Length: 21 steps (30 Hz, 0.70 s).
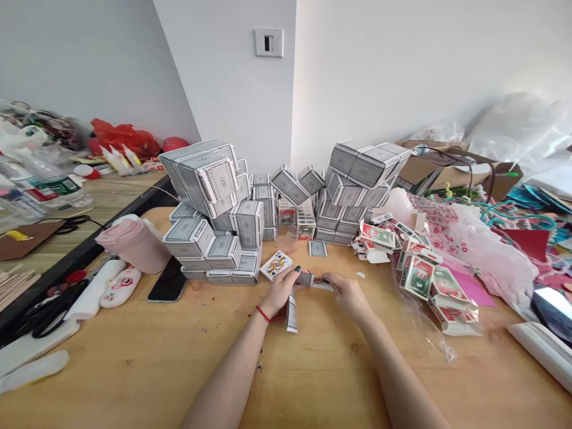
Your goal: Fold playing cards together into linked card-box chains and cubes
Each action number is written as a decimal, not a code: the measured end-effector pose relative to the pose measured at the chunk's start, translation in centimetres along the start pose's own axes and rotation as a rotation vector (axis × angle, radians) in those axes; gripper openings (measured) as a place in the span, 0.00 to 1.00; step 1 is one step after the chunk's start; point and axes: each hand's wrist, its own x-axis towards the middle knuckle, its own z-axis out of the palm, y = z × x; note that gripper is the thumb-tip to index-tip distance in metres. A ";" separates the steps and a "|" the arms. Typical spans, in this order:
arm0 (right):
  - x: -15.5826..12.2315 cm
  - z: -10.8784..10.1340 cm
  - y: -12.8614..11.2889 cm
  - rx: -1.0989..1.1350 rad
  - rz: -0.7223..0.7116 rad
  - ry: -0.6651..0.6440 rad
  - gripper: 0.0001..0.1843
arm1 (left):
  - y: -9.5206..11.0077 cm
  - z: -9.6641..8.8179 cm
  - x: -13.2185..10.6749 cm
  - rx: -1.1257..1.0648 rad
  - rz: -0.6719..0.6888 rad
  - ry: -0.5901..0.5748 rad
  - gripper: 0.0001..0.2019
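Both my hands meet over the middle of the wooden table (134, 351). My left hand (281, 290), with a red string at the wrist, and my right hand (346, 293) are closed on the two ends of a small grey-and-white card box (313, 280). A flap of that box (292, 311) hangs down under my left hand. A deck of playing cards (276, 264) lies face up just beyond my left hand.
Stacks of grey patterned card boxes stand at the back left (214, 220) and back right (357, 185). Flat red-and-green unfolded boxes (420, 274) lie in plastic on the right. A black phone (168, 280), a pink roll (134, 241) and scissors (42, 313) sit on the left.
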 end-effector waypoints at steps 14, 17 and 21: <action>-0.1 1.7 -1.6 -0.133 0.154 -0.042 0.15 | -0.4 0.5 0.1 0.092 0.029 -0.010 0.16; 0.0 2.0 -1.9 -0.144 0.200 -0.044 0.13 | -0.3 0.6 0.1 0.105 0.035 -0.001 0.16; 0.1 2.3 -2.0 -0.133 0.219 -0.040 0.11 | -0.2 0.7 0.0 0.098 0.035 0.002 0.16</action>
